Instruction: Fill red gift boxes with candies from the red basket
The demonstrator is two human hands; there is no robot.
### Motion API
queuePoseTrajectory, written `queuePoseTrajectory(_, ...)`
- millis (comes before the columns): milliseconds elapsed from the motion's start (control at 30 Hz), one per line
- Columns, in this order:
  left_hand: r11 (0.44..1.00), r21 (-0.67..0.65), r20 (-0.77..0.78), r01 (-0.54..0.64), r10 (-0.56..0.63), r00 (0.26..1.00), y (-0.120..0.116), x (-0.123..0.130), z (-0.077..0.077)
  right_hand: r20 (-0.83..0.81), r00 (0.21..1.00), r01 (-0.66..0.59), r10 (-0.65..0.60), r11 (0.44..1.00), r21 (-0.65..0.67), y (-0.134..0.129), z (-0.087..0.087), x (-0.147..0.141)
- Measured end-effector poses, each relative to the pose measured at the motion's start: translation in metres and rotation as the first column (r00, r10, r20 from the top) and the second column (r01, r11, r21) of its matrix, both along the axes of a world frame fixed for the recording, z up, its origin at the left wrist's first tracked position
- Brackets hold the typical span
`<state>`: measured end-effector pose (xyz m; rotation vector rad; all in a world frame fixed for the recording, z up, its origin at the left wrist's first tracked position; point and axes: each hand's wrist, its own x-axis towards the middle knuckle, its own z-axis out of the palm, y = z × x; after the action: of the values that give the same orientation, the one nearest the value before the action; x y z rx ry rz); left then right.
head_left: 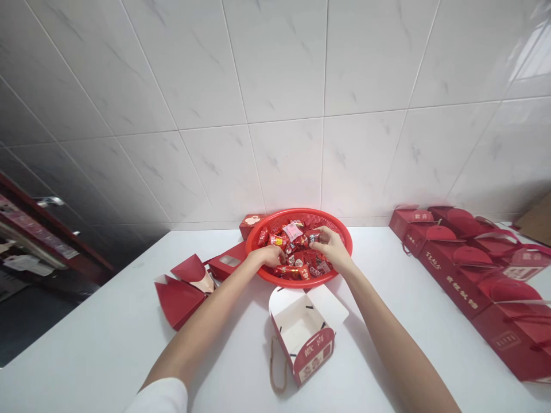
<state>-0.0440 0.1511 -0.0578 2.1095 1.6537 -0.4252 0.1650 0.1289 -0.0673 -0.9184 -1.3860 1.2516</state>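
Both my hands reach into a red plastic basket (pixel 344 229) of wrapped candies (pixel 293 232), most of them in red wrappers. On the left side of the basket, my left hand (pixel 270 256) has its fingers curled down among the candies; what they close on is hidden. My right hand (pixel 331 248), on the other side, pinches a small wrapped candy between thumb and fingers. In front of the basket, between my forearms, an open red gift box (pixel 316 358) with a white inside stands on the white table (pixel 232 367), its string handle hanging at the left.
Closed red gift boxes (pixel 456 281) stand in rows on the right. Left of the basket lie unfolded red cartons (pixel 183 292) and a red box with a window (pixel 230 261). A tiled wall (pixel 284 160) rises behind the table. A brown cardboard piece (pixel 536 221) is at the far right.
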Motion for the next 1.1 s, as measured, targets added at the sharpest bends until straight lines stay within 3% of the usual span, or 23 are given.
queuePoseTrajectory(800, 1.0, -0.005, -0.096, 0.029, -0.03, 0.995, 0.0032, 0.0044, -0.0053, 0.028, 1.0, -0.014, 0.014, 1.0, -0.003, 0.0006, -0.0018, 0.0007)
queuePoseTrajectory(1100, 0.999, -0.032, 0.064, 0.009, -0.007, 0.998, -0.0002, 0.0005, 0.0002, 0.026, 1.0, -0.015, 0.015, 1.0, 0.007, 0.0009, -0.0018, 0.001)
